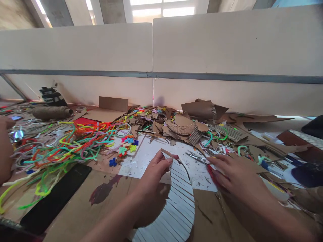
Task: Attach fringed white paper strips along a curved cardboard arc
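A curved piece of cardboard (180, 198) with a pale, striped face stands out at the lower middle. My left hand (155, 178) pinches its upper end between thumb and fingers. To the right, my right hand (229, 169) is closed around the red handles of a pair of scissors (198, 157). The metal blades point left and are slightly parted, a little to the right of the cardboard piece and not touching it. Under both hands lies a brown cardboard sheet (113, 191) with a dark stain, and a white sheet (143, 154) is beyond it.
Colourful pipe cleaners (73, 141) and a black phone (57, 198) lie at left, near another person's arm (5, 151). Cardboard scraps (181, 126) and felt flowers (123, 149) are heaped behind. A twine roll (51, 113) sits back left. A white partition (227, 43) rises behind.
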`<state>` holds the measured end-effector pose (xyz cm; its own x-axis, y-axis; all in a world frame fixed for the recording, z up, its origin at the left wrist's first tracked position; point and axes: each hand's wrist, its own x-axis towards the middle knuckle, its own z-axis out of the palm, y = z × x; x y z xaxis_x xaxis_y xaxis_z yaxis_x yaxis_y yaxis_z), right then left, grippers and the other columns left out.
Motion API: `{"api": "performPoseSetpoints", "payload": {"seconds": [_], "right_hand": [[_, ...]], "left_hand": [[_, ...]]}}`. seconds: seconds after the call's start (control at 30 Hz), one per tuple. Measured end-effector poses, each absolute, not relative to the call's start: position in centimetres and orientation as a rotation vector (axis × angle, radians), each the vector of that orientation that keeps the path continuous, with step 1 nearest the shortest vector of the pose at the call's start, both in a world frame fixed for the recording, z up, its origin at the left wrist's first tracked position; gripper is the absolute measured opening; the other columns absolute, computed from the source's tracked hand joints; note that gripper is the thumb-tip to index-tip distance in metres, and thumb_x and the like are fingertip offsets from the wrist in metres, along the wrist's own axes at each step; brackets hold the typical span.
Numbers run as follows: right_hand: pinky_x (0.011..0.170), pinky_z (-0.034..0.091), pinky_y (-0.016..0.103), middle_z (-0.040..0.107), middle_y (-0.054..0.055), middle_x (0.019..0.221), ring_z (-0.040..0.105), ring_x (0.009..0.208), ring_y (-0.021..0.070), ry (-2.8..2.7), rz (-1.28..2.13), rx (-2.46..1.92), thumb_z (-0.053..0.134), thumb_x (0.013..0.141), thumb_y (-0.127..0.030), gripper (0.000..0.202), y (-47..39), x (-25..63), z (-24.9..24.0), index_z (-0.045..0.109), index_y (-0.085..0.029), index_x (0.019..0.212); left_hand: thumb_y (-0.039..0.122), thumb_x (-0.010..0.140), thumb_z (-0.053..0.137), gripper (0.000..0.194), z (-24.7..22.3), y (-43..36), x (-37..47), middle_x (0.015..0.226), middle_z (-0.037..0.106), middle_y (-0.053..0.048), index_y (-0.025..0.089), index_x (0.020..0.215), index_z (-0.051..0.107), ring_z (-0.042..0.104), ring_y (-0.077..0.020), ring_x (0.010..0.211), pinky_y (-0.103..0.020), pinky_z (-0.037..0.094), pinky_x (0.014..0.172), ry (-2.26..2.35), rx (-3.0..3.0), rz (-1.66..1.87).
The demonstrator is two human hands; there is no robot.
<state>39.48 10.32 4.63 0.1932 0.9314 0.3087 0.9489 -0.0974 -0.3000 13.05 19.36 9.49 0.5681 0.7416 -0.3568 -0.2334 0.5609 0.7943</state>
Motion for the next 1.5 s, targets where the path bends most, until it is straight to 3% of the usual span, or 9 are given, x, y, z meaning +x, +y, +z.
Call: {"api": "performPoseSetpoints", "payload": {"seconds": [0.13, 0.2, 0.3, 0.57, 0.73, 0.93, 1.13, 1.37, 1.5], "right_hand": [[0.099, 0.050, 0.048, 0.075, 0.011, 0.118, 0.067, 0.113, 0.0326, -1.534, 0.705, -1.731, 0.056, 0.095, -0.054, 0.036, 11.4, 34.6, 8.4, 0.075, -0.026, 0.109], [0.089, 0.053, 0.043, 0.075, 0.008, 0.105, 0.069, 0.100, 0.0285, -1.305, 1.016, -1.576, 0.066, 0.088, -0.059, 0.038, 12.4, 32.4, 9.4, 0.071, -0.025, 0.104], [0.074, 0.052, 0.036, 0.071, 0.003, 0.084, 0.067, 0.080, 0.0228, -1.065, 1.175, -1.432, 0.079, 0.076, -0.061, 0.047, 13.7, 30.5, 9.4, 0.066, -0.023, 0.100], [0.064, 0.046, 0.032, 0.069, 0.001, 0.075, 0.060, 0.068, 0.0183, -0.882, 1.169, -1.358, 0.093, 0.061, -0.055, 0.049, 15.1, 29.7, 9.0, 0.069, -0.021, 0.089], [0.058, 0.042, 0.029, 0.061, -0.002, 0.067, 0.052, 0.061, 0.0145, -0.886, 1.192, -1.343, 0.092, 0.060, -0.057, 0.048, 15.5, 29.4, 8.6, 0.066, -0.021, 0.077], [0.056, 0.040, 0.029, 0.054, -0.004, 0.067, 0.050, 0.059, 0.0145, -1.054, 1.094, -1.432, 0.079, 0.075, -0.063, 0.045, 15.3, 30.3, 8.7, 0.061, -0.022, 0.080], [0.070, 0.041, 0.033, 0.057, 0.002, 0.090, 0.051, 0.077, 0.0194, -1.434, 0.702, -1.568, 0.064, 0.093, -0.048, 0.024, 15.0, 31.6, 10.7, 0.065, -0.025, 0.086], [0.074, 0.040, 0.035, 0.057, 0.003, 0.090, 0.053, 0.085, 0.0226, -1.470, 0.740, -1.555, 0.061, 0.092, -0.044, 0.022, 16.0, 29.2, 11.1, 0.061, -0.024, 0.081], [0.076, 0.040, 0.035, 0.056, 0.002, 0.091, 0.054, 0.088, 0.0227, -1.423, 0.808, -1.523, 0.061, 0.091, -0.045, 0.023, 16.3, 28.7, 10.6, 0.061, -0.023, 0.083]], "left_hand": [[0.033, 0.083, 0.069, 0.028, 9.7, 18.8, 13.0, 0.079, 0.063, 0.002, 0.028, 0.109, 0.060, 0.060, -0.0142, 0.065, -0.024, 0.043, 0.059, 0.666, 0.723, 0.645], [0.035, 0.083, 0.071, 0.030, 9.5, 18.8, 13.0, 0.081, 0.065, 0.001, 0.027, 0.110, 0.060, 0.062, -0.0153, 0.066, -0.025, 0.045, 0.059, 0.635, 0.732, 0.664], [0.037, 0.083, 0.073, 0.032, 8.8, 19.1, 12.9, 0.081, 0.065, 0.000, 0.026, 0.111, 0.062, 0.060, -0.0140, 0.063, -0.024, 0.045, 0.057, 0.618, 0.784, 0.707], [0.034, 0.082, 0.076, 0.027, 7.6, 19.9, 13.0, 0.100, 0.071, -0.004, 0.024, 0.106, 0.068, 0.068, -0.0194, 0.091, -0.029, 0.052, 0.080, 0.550, 0.864, 0.785], [0.036, 0.082, 0.075, 0.023, 7.5, 20.0, 13.1, 0.098, 0.071, -0.004, 0.024, 0.100, 0.068, 0.067, -0.0205, 0.090, -0.031, 0.052, 0.081, 0.562, 0.930, 0.751], [0.037, 0.081, 0.076, 0.025, 7.2, 20.6, 12.9, 0.098, 0.069, -0.006, 0.023, 0.100, 0.068, 0.064, -0.0210, 0.088, -0.031, 0.050, 0.080, 0.635, 1.062, 0.752], [0.032, 0.080, 0.074, 0.022, 7.7, 20.7, 12.5, 0.083, 0.061, -0.001, 0.022, 0.098, 0.067, 0.055, -0.0170, 0.076, -0.028, 0.044, 0.070, 0.724, 1.150, 0.843], [0.037, 0.087, 0.069, 0.018, 8.5, 20.3, 12.5, 0.078, 0.057, 0.000, 0.022, 0.081, 0.062, 0.051, -0.0164, 0.073, -0.027, 0.043, 0.069, 0.702, 1.212, 0.904], [0.038, 0.085, 0.069, 0.018, 8.9, 20.2, 12.5, 0.078, 0.060, -0.002, 0.021, 0.083, 0.066, 0.051, -0.0169, 0.071, -0.027, 0.042, 0.066, 0.670, 1.195, 0.903]]}}
